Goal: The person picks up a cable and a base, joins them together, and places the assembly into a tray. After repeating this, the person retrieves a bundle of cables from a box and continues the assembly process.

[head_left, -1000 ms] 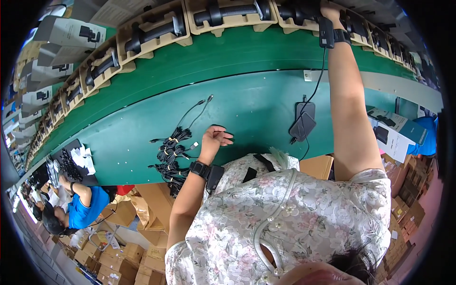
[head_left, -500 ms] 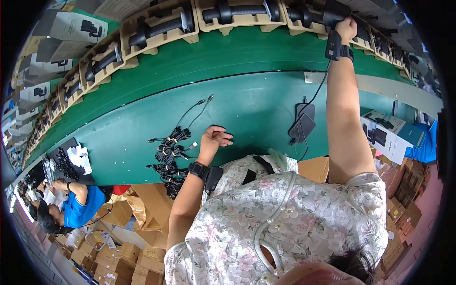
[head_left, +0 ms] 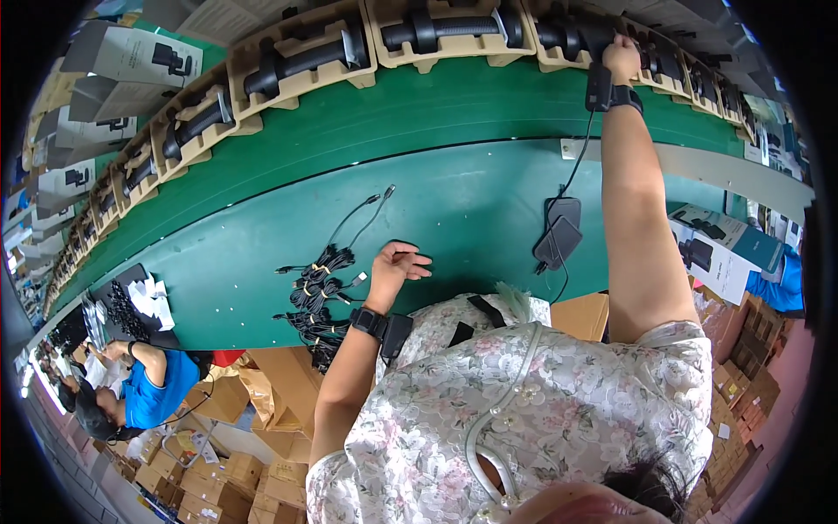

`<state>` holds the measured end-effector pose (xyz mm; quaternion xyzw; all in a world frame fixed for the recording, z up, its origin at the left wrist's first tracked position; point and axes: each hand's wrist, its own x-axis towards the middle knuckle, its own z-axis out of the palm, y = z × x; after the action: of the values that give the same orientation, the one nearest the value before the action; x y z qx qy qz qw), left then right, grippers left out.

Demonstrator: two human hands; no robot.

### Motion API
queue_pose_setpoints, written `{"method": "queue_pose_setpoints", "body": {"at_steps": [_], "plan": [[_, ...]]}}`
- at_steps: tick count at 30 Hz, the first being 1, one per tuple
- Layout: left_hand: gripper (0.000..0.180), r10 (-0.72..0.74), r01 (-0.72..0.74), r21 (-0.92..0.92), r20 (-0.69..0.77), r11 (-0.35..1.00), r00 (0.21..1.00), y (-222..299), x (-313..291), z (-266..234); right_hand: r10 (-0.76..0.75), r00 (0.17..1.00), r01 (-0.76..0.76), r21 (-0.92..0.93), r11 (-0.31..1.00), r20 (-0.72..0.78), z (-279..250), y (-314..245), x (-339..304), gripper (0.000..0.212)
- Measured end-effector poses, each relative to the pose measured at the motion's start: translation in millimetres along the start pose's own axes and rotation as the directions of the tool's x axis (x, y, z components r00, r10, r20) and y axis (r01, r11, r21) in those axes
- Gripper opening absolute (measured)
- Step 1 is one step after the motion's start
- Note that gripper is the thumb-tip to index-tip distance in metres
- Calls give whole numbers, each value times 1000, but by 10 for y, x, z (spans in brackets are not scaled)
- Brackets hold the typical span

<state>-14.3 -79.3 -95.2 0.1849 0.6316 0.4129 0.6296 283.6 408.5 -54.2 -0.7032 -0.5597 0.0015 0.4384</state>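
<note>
My right hand [head_left: 621, 61] reaches to the far right, its fingers closed at the edge of a black item [head_left: 597, 35] in a cardboard tray [head_left: 559, 64]. The fingertips are partly hidden there, and the item's kind does not show. My left hand [head_left: 397, 269] hovers over the near part of the green table [head_left: 471, 205], empty, with its fingers loosely bent and apart. Just left of it lie several bundles of black USB cables [head_left: 321, 284], tied with pale bands; two cable ends point away from me.
A row of moulded trays [head_left: 301, 79] with black tubular devices lines the far green belt [head_left: 419, 105]. Two flat black devices [head_left: 560, 237] with a cord lie right of centre. Printed boxes [head_left: 720, 253] stand at right. A co-worker in a blue shirt [head_left: 161, 389] is at far left.
My right hand has shifted slightly left and nearer to me along the tray. The trays look a little moved to the right. My left hand has hardly moved.
</note>
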Motion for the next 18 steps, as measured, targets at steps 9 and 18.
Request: {"method": "queue_pose_setpoints", "body": {"at_steps": [9,18], "plan": [[9,16,-16,17,6,1000,1000,18,10,-55,259,904,-142,335,932,-340,15,-275,145,22],[9,17,-18,39,18,999,1000,41,-34,-127,40,983,-25,85,996,-177,197,74,17,23]]}}
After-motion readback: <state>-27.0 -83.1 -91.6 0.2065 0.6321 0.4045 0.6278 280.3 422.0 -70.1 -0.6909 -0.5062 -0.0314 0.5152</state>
